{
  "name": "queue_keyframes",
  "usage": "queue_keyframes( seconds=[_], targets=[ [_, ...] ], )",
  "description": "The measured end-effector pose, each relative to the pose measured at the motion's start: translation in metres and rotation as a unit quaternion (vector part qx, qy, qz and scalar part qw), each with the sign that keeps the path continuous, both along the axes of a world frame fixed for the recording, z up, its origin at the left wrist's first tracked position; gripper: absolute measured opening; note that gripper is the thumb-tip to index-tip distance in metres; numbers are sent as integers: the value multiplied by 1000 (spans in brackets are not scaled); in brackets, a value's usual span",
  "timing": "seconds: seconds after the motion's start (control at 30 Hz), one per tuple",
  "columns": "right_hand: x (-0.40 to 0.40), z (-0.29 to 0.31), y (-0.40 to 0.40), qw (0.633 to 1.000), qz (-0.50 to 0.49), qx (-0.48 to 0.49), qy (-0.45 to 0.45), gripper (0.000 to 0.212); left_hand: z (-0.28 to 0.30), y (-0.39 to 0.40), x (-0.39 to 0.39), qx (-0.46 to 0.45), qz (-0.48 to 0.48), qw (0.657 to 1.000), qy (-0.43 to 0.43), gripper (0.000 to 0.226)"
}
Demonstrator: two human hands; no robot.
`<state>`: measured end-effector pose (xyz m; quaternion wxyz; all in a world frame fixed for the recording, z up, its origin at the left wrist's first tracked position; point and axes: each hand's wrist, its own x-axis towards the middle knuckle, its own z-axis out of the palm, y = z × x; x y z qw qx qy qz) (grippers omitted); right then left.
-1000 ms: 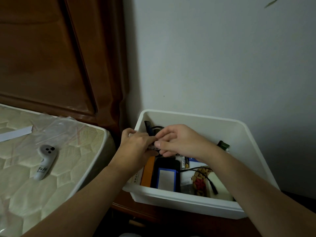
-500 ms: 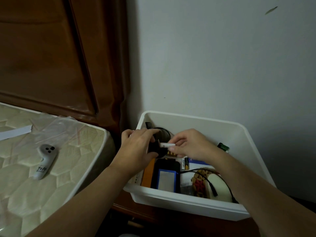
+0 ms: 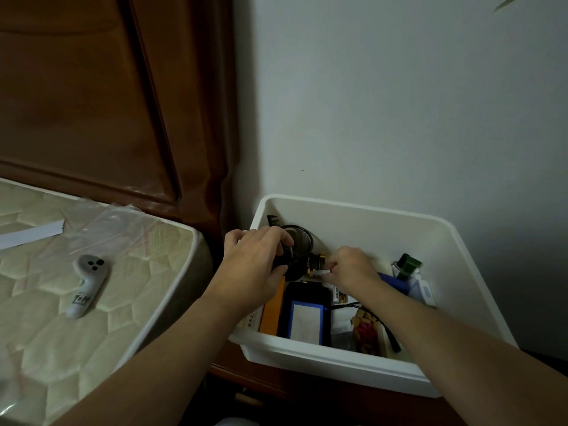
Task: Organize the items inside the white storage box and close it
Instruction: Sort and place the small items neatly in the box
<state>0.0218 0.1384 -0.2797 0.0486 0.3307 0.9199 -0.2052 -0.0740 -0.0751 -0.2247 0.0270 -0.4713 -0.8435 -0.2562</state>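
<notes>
The open white storage box (image 3: 436, 229) stands on a wooden nightstand by the wall, with no lid in view. Inside it, my left hand (image 3: 255, 262) grips a black mesh cup (image 3: 299, 244) at the back left corner, next to a black comb (image 3: 273, 220). A little to the right and lower, my right hand (image 3: 350, 267) pinches a small white stick-like piece (image 3: 319, 272). Below my hands lie a dark case with a blue-edged label (image 3: 305, 318), an orange flat item (image 3: 272, 309), batteries (image 3: 338, 295), a black cable (image 3: 390, 332) and a green-capped bottle (image 3: 407, 264).
A mattress (image 3: 92, 302) under clear plastic lies on the left, with a white handheld controller (image 3: 84, 284) and a paper strip (image 3: 27, 233) on it. The wooden headboard (image 3: 92, 103) rises behind it. The grey wall (image 3: 399, 103) stands just behind the box.
My hands have drawn apart: the right hand moved right and down with the small white piece, while the left hand stayed on the black mesh cup.
</notes>
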Motion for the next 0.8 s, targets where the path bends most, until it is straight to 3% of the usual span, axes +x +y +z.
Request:
queue_keyframes(
  seconds=[0.43, 0.63, 0.8],
  targets=[
    [-4, -7, -9, 999, 18, 34, -39, 18, 4, -1, 3, -6, 6, 1000, -1, 35],
    [1, 13, 8, 993, -70, 65, -65, 11, 5, 0, 3, -6, 9, 1000, -4, 34],
    [13, 13, -4, 982, -41, 92, -158, 30, 4, 1, 3, -13, 11, 1000, 7, 33]
  ],
)
